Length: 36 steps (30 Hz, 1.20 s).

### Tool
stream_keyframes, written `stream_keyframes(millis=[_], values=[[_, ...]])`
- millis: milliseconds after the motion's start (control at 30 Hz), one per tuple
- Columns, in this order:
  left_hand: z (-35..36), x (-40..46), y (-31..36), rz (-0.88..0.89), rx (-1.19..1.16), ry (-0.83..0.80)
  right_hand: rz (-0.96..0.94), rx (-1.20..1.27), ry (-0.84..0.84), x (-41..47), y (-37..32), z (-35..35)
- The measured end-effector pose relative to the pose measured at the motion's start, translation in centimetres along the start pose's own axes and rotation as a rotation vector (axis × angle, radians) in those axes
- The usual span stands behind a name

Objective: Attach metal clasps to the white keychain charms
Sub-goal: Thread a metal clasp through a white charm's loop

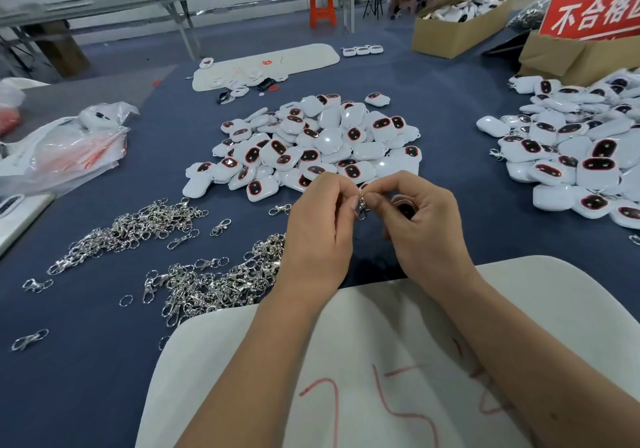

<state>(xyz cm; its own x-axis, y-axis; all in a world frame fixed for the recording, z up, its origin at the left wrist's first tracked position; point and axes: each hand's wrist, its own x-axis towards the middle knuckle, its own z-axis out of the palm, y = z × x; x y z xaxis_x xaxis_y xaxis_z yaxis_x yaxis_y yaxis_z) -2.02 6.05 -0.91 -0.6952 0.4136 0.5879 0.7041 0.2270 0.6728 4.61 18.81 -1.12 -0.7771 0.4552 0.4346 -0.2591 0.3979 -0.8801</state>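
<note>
My left hand [320,219] and my right hand [420,226] meet over the blue table, just in front of a heap of white charms with dark oval faces [318,142]. Between the fingertips of both hands hangs a small metal clasp [362,201], pinched by my left hand. My right hand curls round a white charm [403,205], mostly hidden in the palm. Loose metal clasps lie in two piles, one at the left [138,229] and one near my left wrist [221,281].
A second heap of charms with clasps [571,156] fills the right side. Plastic bags [69,149] lie at the left. A white sheet with red marks [381,378] lies under my forearms. Cardboard boxes [457,32] and a red sign [595,11] stand at the back right.
</note>
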Motion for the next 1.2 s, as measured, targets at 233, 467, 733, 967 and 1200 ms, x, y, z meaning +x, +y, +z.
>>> stream_keyframes(millis=[233, 467, 733, 967, 1200], values=[[0.3, 0.0, -0.2, -0.003, 0.066, -0.067, 0.252, 0.287, 0.105, 0.6, 0.8, -0.4], [0.1, 0.0, -0.3, -0.046, 0.055, -0.132, 0.297, 0.288, 0.178, 0.9, 1.6, -0.9], [0.4, -0.2, 0.3, 0.034, 0.093, -0.249, 0.228, 0.065, 0.321, 0.8, 1.9, -0.5], [0.6, -0.2, 0.4, 0.044, 0.086, -0.246, 0.149, -0.068, 0.333, 0.9, 2.0, -0.4], [0.6, -0.4, 0.5, -0.002, 0.079, -0.212, 0.098, -0.102, 0.329, 0.6, 1.4, -0.4]])
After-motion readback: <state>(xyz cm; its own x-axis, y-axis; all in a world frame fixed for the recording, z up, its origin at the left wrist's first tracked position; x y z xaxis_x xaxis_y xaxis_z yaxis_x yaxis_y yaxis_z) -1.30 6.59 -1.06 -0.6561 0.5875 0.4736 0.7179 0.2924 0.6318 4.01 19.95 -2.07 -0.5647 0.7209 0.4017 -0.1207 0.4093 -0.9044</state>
